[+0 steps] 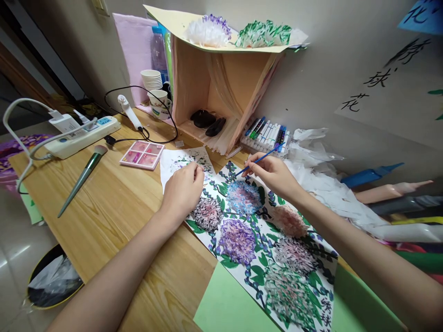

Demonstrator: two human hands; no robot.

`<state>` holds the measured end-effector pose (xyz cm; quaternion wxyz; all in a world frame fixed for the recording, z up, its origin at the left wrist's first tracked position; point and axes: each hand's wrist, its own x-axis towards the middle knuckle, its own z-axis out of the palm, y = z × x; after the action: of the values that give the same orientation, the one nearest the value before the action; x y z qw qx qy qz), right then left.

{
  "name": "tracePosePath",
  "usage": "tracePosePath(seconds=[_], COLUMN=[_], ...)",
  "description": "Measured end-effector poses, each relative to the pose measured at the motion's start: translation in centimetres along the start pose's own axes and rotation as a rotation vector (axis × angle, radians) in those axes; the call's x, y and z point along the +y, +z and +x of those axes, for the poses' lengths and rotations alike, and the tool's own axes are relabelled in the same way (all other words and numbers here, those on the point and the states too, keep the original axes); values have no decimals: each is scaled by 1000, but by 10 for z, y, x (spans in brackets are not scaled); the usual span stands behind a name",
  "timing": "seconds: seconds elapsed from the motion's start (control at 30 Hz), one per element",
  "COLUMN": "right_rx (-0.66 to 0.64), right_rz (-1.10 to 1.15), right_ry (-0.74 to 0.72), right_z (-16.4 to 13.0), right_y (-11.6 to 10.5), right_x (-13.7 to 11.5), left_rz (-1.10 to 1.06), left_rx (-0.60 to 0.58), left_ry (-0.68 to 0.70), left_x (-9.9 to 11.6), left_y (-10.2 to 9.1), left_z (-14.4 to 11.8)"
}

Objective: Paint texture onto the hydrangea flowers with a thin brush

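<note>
A green sheet point(224, 306) lies at the near edge of the wooden table point(114, 216), partly under the long flower painting point(263, 235), which runs from the near right edge toward the middle of the table. The left hand point(183, 191) rests on the painting's far left part, fingers curled into a loose fist that presses the paper down beside a dark pink bloom; it grips nothing else that shows. The right hand point(273, 175) hovers over the painting's far end, fingers pinched closed around a thin blue brush point(259, 160), whose tip points down at the paper near the blue flower point(244, 197). Just beyond the left hand lies a small paint-stained paper point(183, 161), and beside it a pink palette point(141, 154). A green-handled makeup brush point(81, 180) lies toward the table's left edge, with a white power strip point(83, 136) at the far left corner. Along the far edge stand an open wooden box point(214, 87), a row of markers point(266, 133) just right of it, and stacked paper cups point(152, 80) to its left.
</note>
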<state>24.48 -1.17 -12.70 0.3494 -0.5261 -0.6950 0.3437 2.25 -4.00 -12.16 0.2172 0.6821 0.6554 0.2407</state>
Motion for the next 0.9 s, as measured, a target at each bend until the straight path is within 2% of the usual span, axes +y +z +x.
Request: tracePosePath(seconds=[0.43, 0.6, 0.67, 0.73, 0.83, 0.9], right_rx=[7, -7, 69, 202, 431, 559], right_rz=[-69, -102, -84, -61, -155, -267], right_ry=[20, -29, -62, -111, -180, -172], right_z=[0, 3, 0, -9, -39, -66], right_y=[-2, -2, -7, -20, -50, -70], right_x=[-5, -5, -8, -13, -18, -15], left_rz=[-11, -10, -13, -32, -86, -119], left_rx=[5, 8, 7, 8, 33, 56], left_ry=[-6, 7, 14, 43, 148, 247], left_x=[1, -1, -1, -1, 3, 8], left_y=[0, 1, 1, 1, 1, 1], left_z=[0, 0, 0, 0, -4, -8])
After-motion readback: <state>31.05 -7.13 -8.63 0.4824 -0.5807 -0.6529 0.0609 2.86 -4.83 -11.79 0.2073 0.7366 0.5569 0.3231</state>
